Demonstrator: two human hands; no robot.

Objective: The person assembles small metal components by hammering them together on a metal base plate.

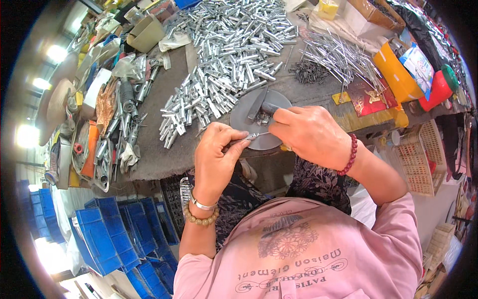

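My left hand [216, 152] is closed, with thumb and forefinger pinching a small silver metal piece [253, 135]. Facing it, my right hand [311, 130] pinches a thin metal rod [264, 133] whose tip meets or nearly meets that piece; the fingers hide the rest of it. Both hands are over the near edge of a round grey disc [239, 115]. On the disc stands a dark wedge-shaped metal block [257, 103], with a dark cylinder [269, 107] beside it, partly behind my right hand. Beyond lies a large heap of short silver tubes [234, 50].
Long thin rods [343, 57] and small dark pins [309, 73] lie at right, near a red card [372, 97], a yellow bag [395, 72] and a red bottle [434, 90]. Tools and a stained glove [105, 107] crowd the left. Blue crates [107, 234] and a basket [418, 159] flank me.
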